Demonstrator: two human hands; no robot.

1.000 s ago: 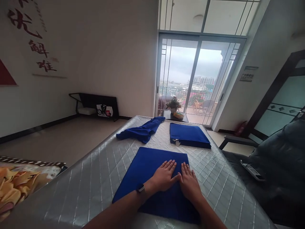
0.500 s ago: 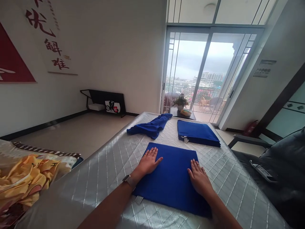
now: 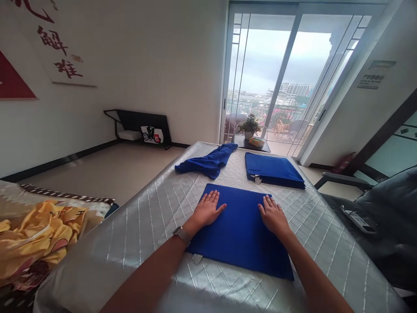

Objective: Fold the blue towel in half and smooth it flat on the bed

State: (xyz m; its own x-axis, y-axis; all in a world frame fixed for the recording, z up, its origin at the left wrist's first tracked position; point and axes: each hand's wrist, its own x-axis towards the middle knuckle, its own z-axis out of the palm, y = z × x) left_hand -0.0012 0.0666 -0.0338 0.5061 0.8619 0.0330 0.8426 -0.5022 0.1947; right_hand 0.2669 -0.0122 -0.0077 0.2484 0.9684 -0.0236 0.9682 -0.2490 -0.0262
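A blue cloth (image 3: 239,234) lies spread flat as a rectangle in front of me, a small white tag (image 3: 196,259) showing at its near left corner. My left hand (image 3: 206,208) rests palm down near its far left edge, fingers stretched out. Near the far right edge my right hand (image 3: 273,215) lies flat too, fingers extended. Neither hand grips anything. Beyond, to the right, sits a stack of folded blue cloths (image 3: 273,169) with white tags. A crumpled blue cloth (image 3: 210,161) lies at the far left.
The silver quilted cover (image 3: 146,226) spreads under the cloths. At left is a heap of yellow fabric (image 3: 42,230). A black armchair (image 3: 387,217) holding a white power strip (image 3: 358,219) stands at right. Behind are a potted plant (image 3: 250,125) and sliding glass doors (image 3: 260,74).
My right hand has slid a little toward the far edge of the blue cloth. The left stays flat near the far left edge. The view has tilted slightly downward.
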